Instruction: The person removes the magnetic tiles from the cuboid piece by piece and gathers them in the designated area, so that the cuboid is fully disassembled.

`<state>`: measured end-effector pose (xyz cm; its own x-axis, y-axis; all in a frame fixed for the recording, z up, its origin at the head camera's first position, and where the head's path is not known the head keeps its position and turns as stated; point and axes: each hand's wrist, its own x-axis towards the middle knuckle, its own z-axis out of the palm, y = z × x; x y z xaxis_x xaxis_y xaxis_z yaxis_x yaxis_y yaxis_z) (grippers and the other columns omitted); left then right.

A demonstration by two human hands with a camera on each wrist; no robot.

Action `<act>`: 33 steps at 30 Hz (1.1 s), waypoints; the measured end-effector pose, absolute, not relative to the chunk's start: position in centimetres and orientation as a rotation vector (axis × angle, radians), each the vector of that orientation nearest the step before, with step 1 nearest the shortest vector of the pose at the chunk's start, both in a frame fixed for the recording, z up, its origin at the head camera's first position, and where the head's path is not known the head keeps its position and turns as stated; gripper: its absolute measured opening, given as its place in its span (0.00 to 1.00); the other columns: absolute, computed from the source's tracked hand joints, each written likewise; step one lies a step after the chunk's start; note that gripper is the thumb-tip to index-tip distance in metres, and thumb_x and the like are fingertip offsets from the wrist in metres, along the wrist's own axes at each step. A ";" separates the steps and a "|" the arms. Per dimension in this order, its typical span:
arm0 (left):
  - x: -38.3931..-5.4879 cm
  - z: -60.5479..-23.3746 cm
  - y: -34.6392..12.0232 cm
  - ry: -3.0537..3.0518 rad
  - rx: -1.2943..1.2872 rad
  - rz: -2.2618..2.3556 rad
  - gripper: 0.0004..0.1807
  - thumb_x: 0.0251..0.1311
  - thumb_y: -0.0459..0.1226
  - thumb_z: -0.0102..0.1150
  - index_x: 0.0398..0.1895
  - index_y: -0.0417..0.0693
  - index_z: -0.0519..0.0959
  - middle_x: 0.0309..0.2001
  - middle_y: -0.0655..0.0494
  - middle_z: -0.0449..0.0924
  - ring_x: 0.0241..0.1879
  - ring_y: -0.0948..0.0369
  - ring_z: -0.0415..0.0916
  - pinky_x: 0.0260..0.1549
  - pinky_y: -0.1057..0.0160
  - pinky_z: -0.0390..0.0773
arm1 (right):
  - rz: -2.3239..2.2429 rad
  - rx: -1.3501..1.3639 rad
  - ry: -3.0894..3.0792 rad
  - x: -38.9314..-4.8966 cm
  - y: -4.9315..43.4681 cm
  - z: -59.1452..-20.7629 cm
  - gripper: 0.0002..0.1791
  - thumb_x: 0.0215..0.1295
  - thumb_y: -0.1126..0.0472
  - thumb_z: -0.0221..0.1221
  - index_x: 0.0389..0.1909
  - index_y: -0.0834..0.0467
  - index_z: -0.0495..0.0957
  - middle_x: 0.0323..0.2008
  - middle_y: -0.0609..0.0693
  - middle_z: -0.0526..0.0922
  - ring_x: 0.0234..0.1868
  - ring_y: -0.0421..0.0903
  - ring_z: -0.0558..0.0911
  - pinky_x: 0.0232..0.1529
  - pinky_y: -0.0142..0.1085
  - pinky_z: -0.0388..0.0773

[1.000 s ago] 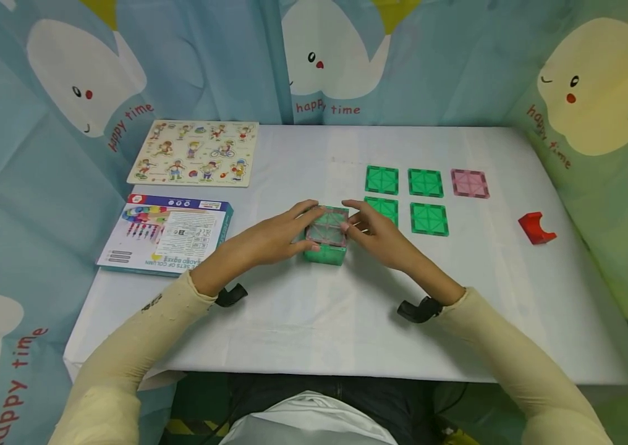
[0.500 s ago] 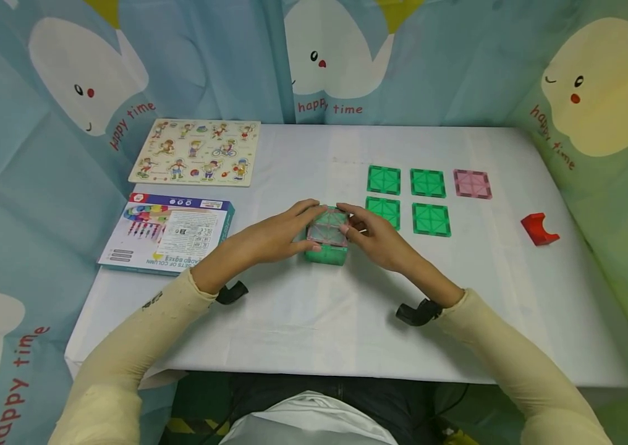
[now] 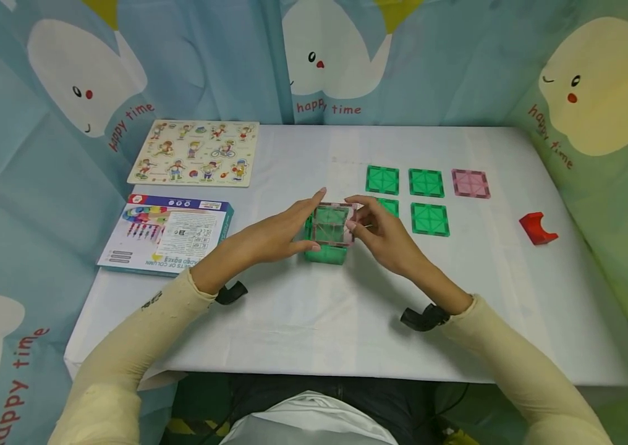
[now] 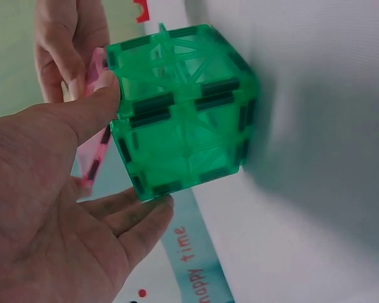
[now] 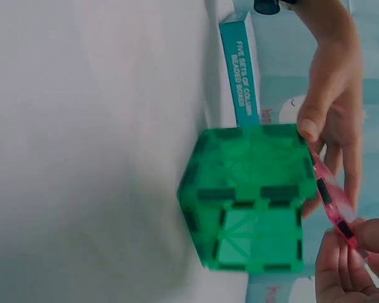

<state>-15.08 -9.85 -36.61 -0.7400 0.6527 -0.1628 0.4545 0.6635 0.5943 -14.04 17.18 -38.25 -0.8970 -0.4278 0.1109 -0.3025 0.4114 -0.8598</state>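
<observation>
A cube of translucent green magnetic tiles (image 3: pixel 326 255) stands on the table in front of the person. My left hand (image 3: pixel 272 238) holds it from the left, thumb at the near top corner and fingertips along the far side. A pink magnetic tile (image 3: pixel 329 225) lies tilted over the cube's top; one edge meets the cube and the right edge is raised, as the right wrist view shows with the pink tile (image 5: pixel 332 197) slanting away. My right hand (image 3: pixel 386 241) pinches that raised edge between thumb and fingers. The cube's inside is unclear through the tinted plastic.
Several flat green tiles (image 3: pixel 429 219) and another pink tile (image 3: pixel 470 183) lie behind and to the right. A red curved piece (image 3: pixel 538 228) sits farther right. On the left are a boxed set (image 3: pixel 166 235) and a picture board (image 3: pixel 194 153). Curtains enclose the table (image 3: pixel 292 334).
My right hand has moved slightly right and lifted the pink tile's right edge, which lay flat on the cube before. The left index finger has come up off the tile.
</observation>
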 end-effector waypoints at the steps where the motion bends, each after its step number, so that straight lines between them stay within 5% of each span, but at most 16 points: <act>1: -15.1 -36.6 -9.8 2.519 0.873 0.749 0.57 0.76 0.53 0.60 0.87 0.61 0.26 0.87 0.51 0.39 0.85 0.54 0.44 0.80 0.50 0.58 | -1.514 -0.661 2.547 -14.1 17.5 -38.1 0.24 0.81 0.61 0.58 0.74 0.53 0.69 0.46 0.57 0.79 0.43 0.59 0.83 0.44 0.32 0.79; 9: -15.0 -36.8 -10.0 2.549 0.872 0.639 0.47 0.76 0.56 0.57 0.87 0.49 0.48 0.86 0.49 0.42 0.82 0.50 0.55 0.77 0.49 0.63 | -1.534 -0.599 2.743 -15.4 22.7 -36.1 0.25 0.81 0.65 0.56 0.75 0.58 0.68 0.46 0.57 0.78 0.39 0.39 0.82 0.36 0.26 0.76; 23: -15.2 -36.5 -11.0 2.567 0.873 0.587 0.46 0.78 0.57 0.54 0.87 0.46 0.47 0.87 0.52 0.44 0.85 0.54 0.47 0.80 0.49 0.57 | -1.338 -0.027 2.819 -19.1 39.1 -36.7 0.26 0.82 0.58 0.56 0.76 0.52 0.70 0.47 0.36 0.74 0.38 0.24 0.81 0.38 0.17 0.76; 29: -15.3 -36.4 -11.1 2.559 0.880 0.573 0.46 0.78 0.57 0.54 0.87 0.47 0.48 0.87 0.52 0.44 0.85 0.54 0.46 0.80 0.49 0.56 | -1.050 0.032 2.698 -19.6 42.7 -37.7 0.30 0.85 0.54 0.51 0.80 0.62 0.63 0.52 0.41 0.75 0.38 0.26 0.77 0.39 0.26 0.76; 33: -15.3 -36.1 -11.1 2.557 0.864 0.569 0.46 0.78 0.57 0.54 0.87 0.48 0.48 0.87 0.53 0.44 0.85 0.54 0.46 0.80 0.49 0.56 | -0.928 0.077 2.598 -20.0 43.2 -38.4 0.31 0.86 0.54 0.47 0.81 0.64 0.58 0.58 0.59 0.75 0.45 0.34 0.75 0.42 0.28 0.75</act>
<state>-15.27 -11.12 -36.08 -0.7383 0.6369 -0.2221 0.4825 0.7287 0.4860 -20.04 43.23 -38.36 -0.9264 -0.0749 -0.3691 0.1759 0.7805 -0.5999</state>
